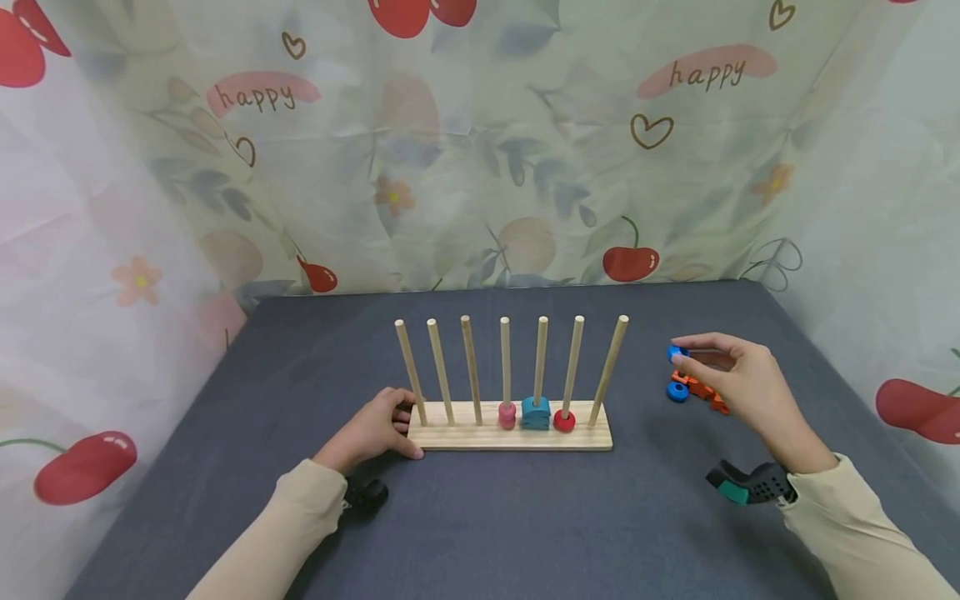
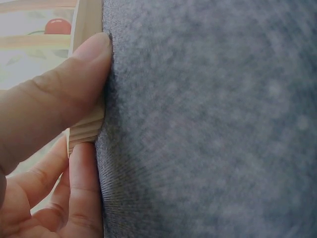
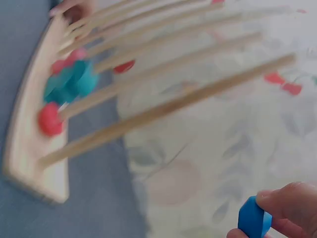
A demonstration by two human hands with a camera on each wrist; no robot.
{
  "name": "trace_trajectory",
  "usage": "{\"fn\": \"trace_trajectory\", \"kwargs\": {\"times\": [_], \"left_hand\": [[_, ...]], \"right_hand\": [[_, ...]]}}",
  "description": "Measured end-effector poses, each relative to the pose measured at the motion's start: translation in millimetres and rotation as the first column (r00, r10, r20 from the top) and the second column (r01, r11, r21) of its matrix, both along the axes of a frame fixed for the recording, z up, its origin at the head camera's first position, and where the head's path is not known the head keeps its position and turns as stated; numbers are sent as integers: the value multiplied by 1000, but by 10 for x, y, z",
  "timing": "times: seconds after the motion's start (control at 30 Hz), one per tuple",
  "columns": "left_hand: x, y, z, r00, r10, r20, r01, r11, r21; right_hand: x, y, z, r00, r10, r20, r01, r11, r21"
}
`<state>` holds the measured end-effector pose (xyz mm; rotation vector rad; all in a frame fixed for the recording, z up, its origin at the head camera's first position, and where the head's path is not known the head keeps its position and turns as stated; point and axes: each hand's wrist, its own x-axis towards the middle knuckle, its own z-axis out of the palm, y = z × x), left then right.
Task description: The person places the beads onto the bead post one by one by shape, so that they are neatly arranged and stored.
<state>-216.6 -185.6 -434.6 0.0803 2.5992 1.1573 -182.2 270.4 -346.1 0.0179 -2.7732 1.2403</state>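
My left hand grips the left end of a wooden peg board, thumb in front and fingers around the end. In the left wrist view the thumb lies against the board's edge. Several upright pegs stand on the board. Pink beads, teal blocks and a red bead sit low on three of them. Right of the board, my right hand pinches a blue bead between thumb and fingertips, above a small group of loose pieces.
Under the right hand, several orange pieces and another blue bead lie on the dark cloth-covered table. A patterned curtain hangs behind and at both sides. A thin looped cord shows at the far right corner.
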Motion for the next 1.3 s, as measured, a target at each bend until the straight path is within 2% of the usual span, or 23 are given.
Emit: {"fn": "trace_trajectory", "kwargs": {"times": [0.2,0.43,0.53,0.67,0.83,1.03,1.13,1.3], "left_hand": [[-5,1,-9,1000,-1,-4,1,1000,-6],[5,-2,9,1000,1,-2,-1,1000,-10],[9,-2,16,1000,3,2,-3,1000,-4],[6,-3,16,1000,-2,2,2,1000,3],[-1,-10,9,1000,-6,0,6,1000,11],[-3,-17,2,1000,-5,-3,5,1000,18],[-3,-14,-3,1000,-3,-3,3,1000,12],[-5,-9,-1,1000,0,0,0,1000,10]], "right_hand": [[24,-168,244,997,23,-79,-31,995,-99],[38,-339,458,986,32,-161,-62,981,-183],[50,-411,539,976,37,-215,-83,975,-208],[66,-504,645,950,61,-308,-142,958,-250],[77,-610,738,919,96,-383,-235,912,-335],[74,-708,775,879,141,-456,-365,814,-452],[66,-748,770,862,169,-477,-407,792,-455],[41,-799,700,852,198,-484,-437,779,-450]]}}
